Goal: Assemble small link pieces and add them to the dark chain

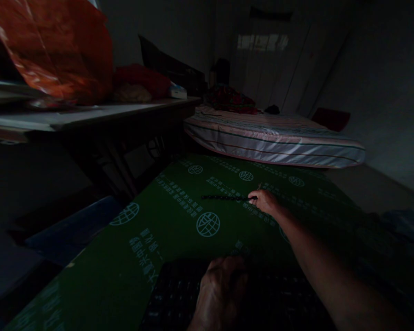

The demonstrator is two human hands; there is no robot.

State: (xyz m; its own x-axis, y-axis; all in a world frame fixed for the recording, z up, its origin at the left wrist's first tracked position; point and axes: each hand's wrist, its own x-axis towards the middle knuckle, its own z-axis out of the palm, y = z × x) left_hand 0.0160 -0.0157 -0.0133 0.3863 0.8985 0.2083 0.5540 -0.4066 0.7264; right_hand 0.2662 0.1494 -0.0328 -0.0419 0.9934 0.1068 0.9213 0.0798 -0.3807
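Note:
My right hand (263,201) reaches out over the green board (172,230) and is closed on one end of a thin dark rod (224,197). The rod has a twisted, spiral look and points left, roughly level above the board's printed surface. Close to me, my left hand (221,282) rests on a black keyboard (174,289), near its far edge. Its fingers are curled, and deep shadow hides their tips and whatever they may hold. The keyboard lies at the near end of the board, its right part mostly covered by my right forearm and darkness.
A bed with a striped mattress (279,142) stands beyond the board. To the left is a table (100,115) carrying a large orange bag (69,50), a red bundle (145,78) and a small box (177,91). Something blue (76,230) sits low beside the board. The room is very dark.

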